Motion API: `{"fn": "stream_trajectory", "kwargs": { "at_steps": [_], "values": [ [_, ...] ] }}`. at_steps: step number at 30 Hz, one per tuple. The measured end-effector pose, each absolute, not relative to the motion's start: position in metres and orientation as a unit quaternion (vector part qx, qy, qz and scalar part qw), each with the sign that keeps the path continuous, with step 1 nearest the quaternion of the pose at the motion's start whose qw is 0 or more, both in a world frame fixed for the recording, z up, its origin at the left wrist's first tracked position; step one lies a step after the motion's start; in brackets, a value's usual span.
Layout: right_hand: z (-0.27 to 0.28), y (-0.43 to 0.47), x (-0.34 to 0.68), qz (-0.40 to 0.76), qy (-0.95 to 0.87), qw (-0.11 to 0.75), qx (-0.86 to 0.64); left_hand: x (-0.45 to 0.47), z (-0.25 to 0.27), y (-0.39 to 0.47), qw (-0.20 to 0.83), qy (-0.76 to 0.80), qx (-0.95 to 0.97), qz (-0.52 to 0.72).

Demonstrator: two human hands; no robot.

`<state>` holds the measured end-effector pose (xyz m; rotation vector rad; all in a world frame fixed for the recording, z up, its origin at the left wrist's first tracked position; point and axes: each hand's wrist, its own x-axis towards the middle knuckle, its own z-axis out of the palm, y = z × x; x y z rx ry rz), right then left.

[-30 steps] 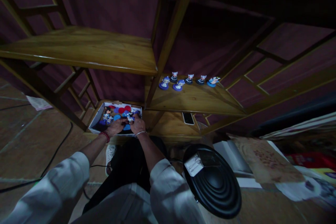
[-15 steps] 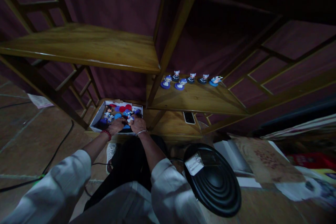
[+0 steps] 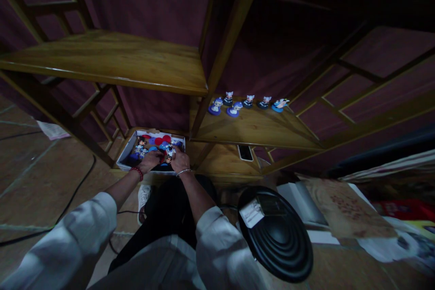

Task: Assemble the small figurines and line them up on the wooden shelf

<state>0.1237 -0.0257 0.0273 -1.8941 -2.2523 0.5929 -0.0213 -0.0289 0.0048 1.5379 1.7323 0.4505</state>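
Observation:
A white cardboard box (image 3: 124, 156) on the bottom shelf holds several small figurines and loose round bases in red, blue and purple. Both hands reach in over its front side. My left hand (image 3: 150, 161), red bead bracelet on its wrist, has its fingers curled inward near the middle of the box; what they hold is too dark to make out. Close beside it, my right hand (image 3: 181, 161), wearing a silver bangle, closes its fingers around a small figurine (image 3: 169, 158) at the box's right part. My fingertips are partly hidden among the figurines.
Several figurines on purple, black and blue bases, including a purple-haired figurine (image 3: 234, 108), stand on the right middle shelf (image 3: 258, 129). Below lies a phone (image 3: 245, 152). A black ridged stool (image 3: 278, 235) is at my right. Wooden uprights and an upper shelf (image 3: 112, 59) frame the box.
My right hand has shifted slightly within the box, and the figurine by its fingers shows at a different angle. My left hand stays nearly in place. The shelf figurines are unchanged.

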Motion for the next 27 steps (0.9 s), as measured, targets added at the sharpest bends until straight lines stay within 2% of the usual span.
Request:
{"fn": "stream_trajectory", "kwargs": {
  "at_steps": [6,13,21,27],
  "values": [
    [0.032,-0.030,0.123,0.185,-0.726,0.137,-0.649,-0.021,0.008,-0.024,0.326,0.743,0.558,0.175],
    [0.035,-0.030,0.123,0.187,-0.689,0.190,-0.674,-0.015,0.019,-0.014,0.318,0.718,0.597,0.163],
    [0.031,-0.027,0.123,0.199,-0.675,0.192,-0.684,0.004,0.025,-0.008,0.314,0.689,0.644,0.110],
    [0.031,-0.026,0.122,0.199,-0.683,0.173,-0.681,0.000,0.015,-0.005,0.339,0.703,0.603,0.165]
  ]
}}
